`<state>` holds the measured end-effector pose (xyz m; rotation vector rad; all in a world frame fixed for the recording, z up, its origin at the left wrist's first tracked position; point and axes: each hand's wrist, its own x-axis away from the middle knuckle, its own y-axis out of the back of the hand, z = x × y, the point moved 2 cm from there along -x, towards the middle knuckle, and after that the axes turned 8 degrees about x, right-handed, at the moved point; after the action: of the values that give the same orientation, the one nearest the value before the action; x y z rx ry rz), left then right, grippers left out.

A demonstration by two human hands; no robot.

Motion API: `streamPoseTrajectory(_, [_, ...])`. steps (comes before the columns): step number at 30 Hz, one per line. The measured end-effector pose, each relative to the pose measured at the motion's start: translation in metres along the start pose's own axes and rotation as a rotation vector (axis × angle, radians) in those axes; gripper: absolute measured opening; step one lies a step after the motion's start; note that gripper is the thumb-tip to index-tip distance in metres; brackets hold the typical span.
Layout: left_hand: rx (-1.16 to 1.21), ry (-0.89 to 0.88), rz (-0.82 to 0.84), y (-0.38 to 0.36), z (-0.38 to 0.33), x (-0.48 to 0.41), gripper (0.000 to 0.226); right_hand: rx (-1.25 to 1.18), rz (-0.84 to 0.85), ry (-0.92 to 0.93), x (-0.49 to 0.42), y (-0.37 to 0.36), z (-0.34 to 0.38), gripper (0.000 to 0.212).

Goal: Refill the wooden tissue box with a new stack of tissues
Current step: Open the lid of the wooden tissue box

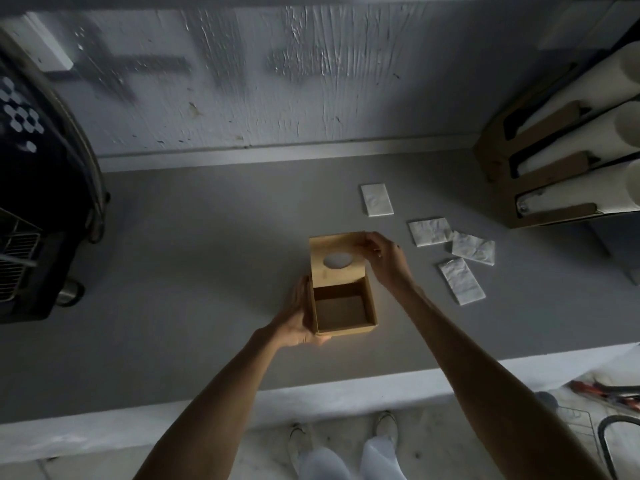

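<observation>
On the grey counter, the wooden tissue box sits empty, its lid pushed halfway back. The left hand grips its left wall; the right hand pinches the lid's far corner. Risk: a 1-corner pull may skew and jam the lid, and the 4 tissues lying scattered to the right may go in uneven.

A dark appliance with a wire grille stands on the grey surface at the left edge of the frame. At the upper right, a cardboard box holds white paper rolls. A wire rack and a red tool lie at the lower right.
</observation>
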<state>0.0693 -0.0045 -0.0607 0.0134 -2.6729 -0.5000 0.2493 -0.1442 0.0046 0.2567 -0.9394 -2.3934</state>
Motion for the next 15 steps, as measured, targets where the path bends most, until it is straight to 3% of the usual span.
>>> streamPoseTrajectory(6, [-0.06,0.02,0.006,0.0,-0.001,0.001,0.107,-0.079,0.073,-0.139,-0.021,-0.012,-0.007,0.02])
streamPoseTrajectory(11, [-0.414,-0.304,-0.153,0.005,-0.005,-0.006,0.113,-0.258,0.138,-0.147,-0.02,-0.008,-0.02,0.014])
streamPoseTrajectory(15, [-0.45,-0.293,-0.197,0.006,0.009,-0.015,0.118,-0.222,-0.039,-0.327,-0.018,0.001,-0.056,0.013])
